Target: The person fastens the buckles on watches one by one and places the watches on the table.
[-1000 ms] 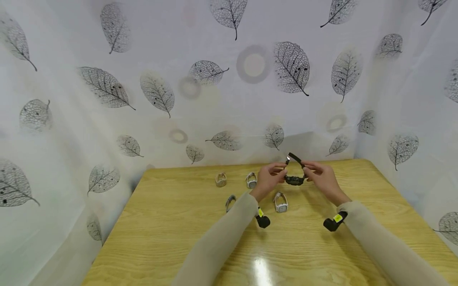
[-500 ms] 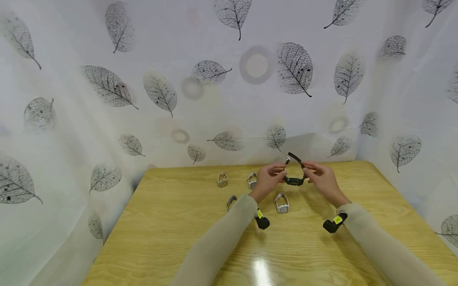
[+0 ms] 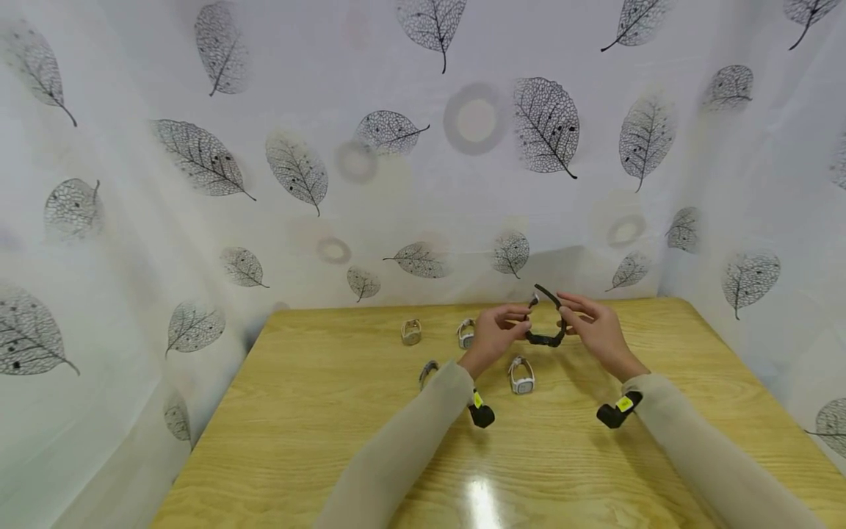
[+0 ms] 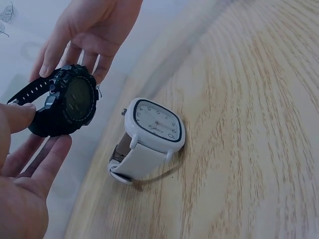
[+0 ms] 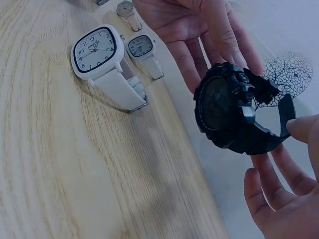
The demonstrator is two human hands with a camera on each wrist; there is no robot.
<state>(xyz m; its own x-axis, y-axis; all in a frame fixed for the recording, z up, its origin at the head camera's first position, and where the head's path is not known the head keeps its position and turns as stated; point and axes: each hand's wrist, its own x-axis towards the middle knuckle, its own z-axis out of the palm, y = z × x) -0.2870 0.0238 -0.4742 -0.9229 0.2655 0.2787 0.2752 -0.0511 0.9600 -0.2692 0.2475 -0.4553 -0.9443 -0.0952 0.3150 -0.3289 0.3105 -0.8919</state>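
In the head view a black digital sports watch [image 3: 544, 339] is held up above the far part of the table, its strap unfastened and curving upward. My left hand [image 3: 492, 334] pinches its buckle side between thumb and fingers. On the opposite side, my right hand [image 3: 598, 334] grips the other strap half. The left wrist view shows the chunky watch case [image 4: 79, 98] with its dial facing the camera and a strap with punched holes behind. A white square-faced watch [image 5: 94, 52] stands on the table below the hands, its strap closed.
On the wooden table [image 3: 317, 411], a beige watch [image 3: 411, 333] and a pale watch [image 3: 465, 334] stand toward the back. A grey-strapped watch [image 3: 428, 373] is partly hidden by my left sleeve. A leaf-patterned curtain [image 3: 423, 184] hangs behind the table.
The black watch has tilted in my hands, so its case shows more edge-on in the head view. My right hand has shifted its fingers on the strap slightly.
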